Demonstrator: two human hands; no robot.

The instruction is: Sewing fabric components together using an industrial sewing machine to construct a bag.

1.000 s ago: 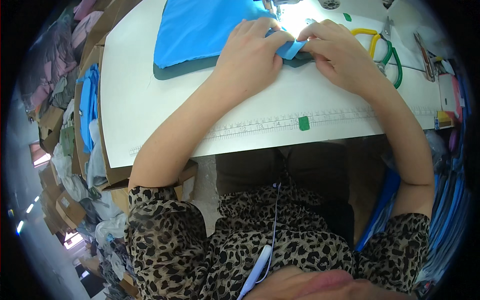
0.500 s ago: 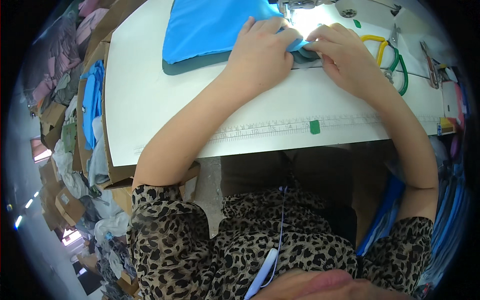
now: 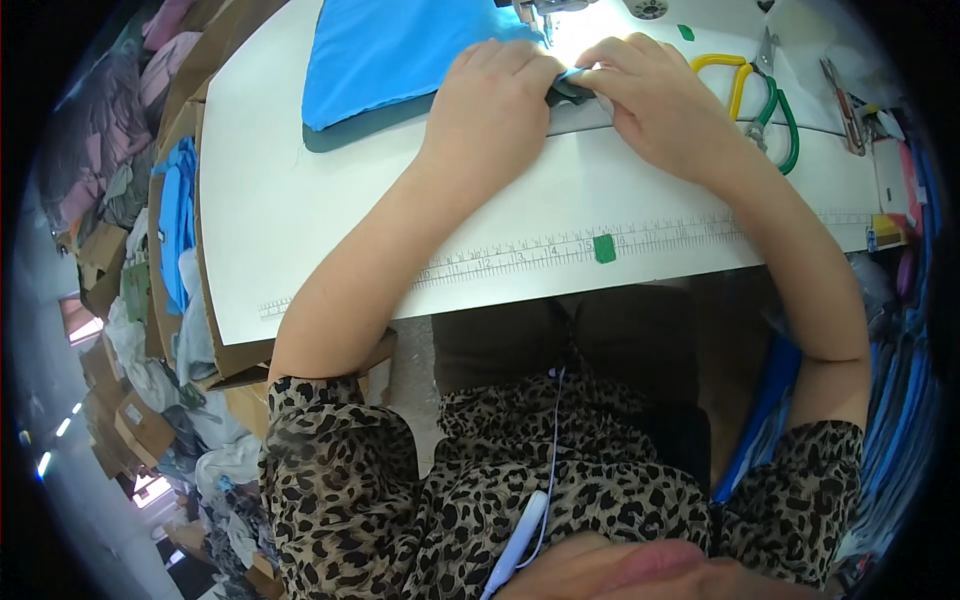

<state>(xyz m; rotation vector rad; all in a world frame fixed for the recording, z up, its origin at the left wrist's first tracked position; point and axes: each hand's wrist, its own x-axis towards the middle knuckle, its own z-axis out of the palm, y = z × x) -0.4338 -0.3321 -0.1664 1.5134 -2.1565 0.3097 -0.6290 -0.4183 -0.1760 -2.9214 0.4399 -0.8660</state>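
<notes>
A blue cloth (image 3: 385, 60) with a dark grey-green layer beneath it lies on the white table, its right end running under the sewing machine (image 3: 540, 10). My left hand (image 3: 492, 108) is closed on the cloth's near edge, left of the needle area, fingers bent down onto it. My right hand (image 3: 655, 105) pinches the folded corner of the cloth between thumb and fingers, close beside the left one. Bright lamplight washes out the spot by the needle, so the stitching there is hidden.
Scissors (image 3: 770, 105) with yellow and green handles lie right of my right hand, and a slim metal tool (image 3: 845, 108) sits farther right. A measuring tape (image 3: 500, 258) runs along the table's front edge. Cardboard boxes (image 3: 225, 355) and piled fabric stand left.
The whole view has shifted slightly, so the table and machine appear farther left. My left hand's fingers lie closer together; both hands still hold the cloth near the needle.
</notes>
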